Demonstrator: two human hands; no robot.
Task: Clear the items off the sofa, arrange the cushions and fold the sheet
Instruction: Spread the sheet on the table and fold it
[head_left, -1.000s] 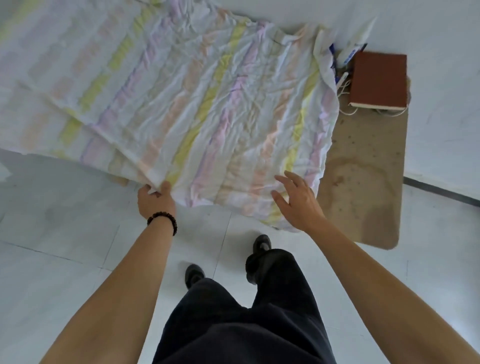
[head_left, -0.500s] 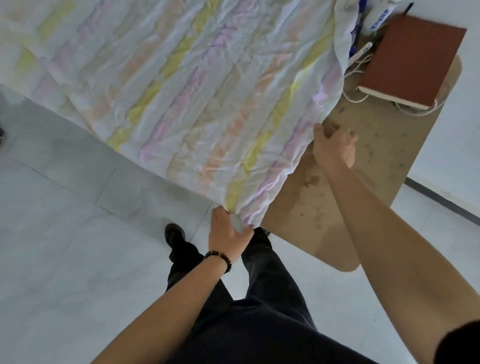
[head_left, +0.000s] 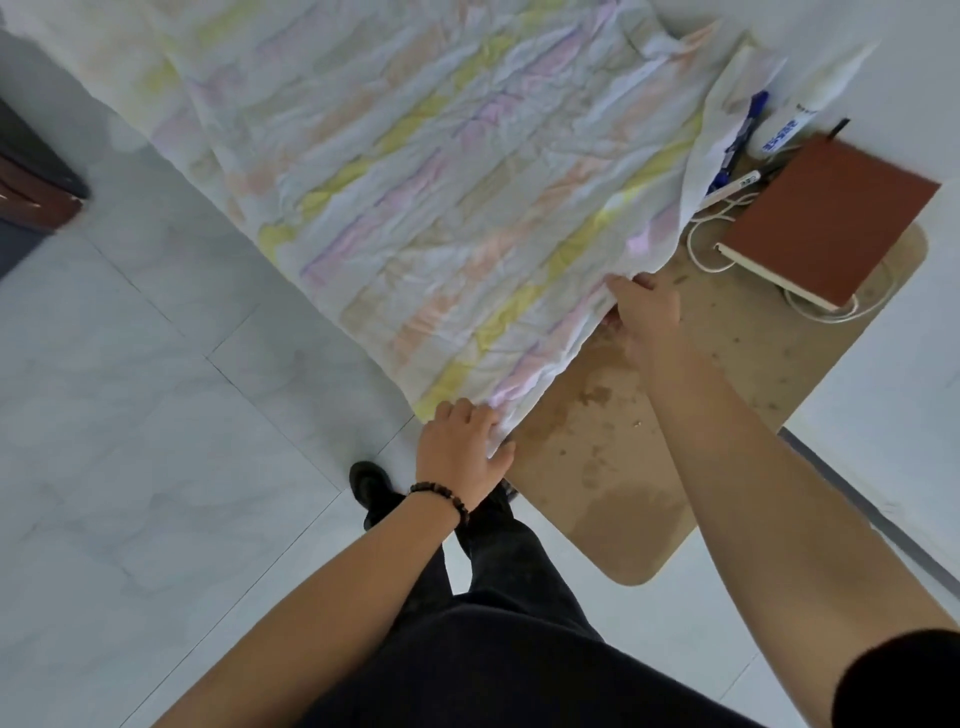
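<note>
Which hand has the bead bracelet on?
The left hand, holding the sheet, wears a dark bracelet; the right hand has a bare wrist.

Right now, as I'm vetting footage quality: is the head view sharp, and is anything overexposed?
Head view: the sheet washes out pale toward the top; the dark furniture at the left edge is blurred; left hand and right hand, both gripping the sheet, look fairly sharp.

Both hands (head_left: 561, 379) gripping striped sheet (head_left: 457, 208) edge — brown mat (head_left: 675, 441) beneath
</note>
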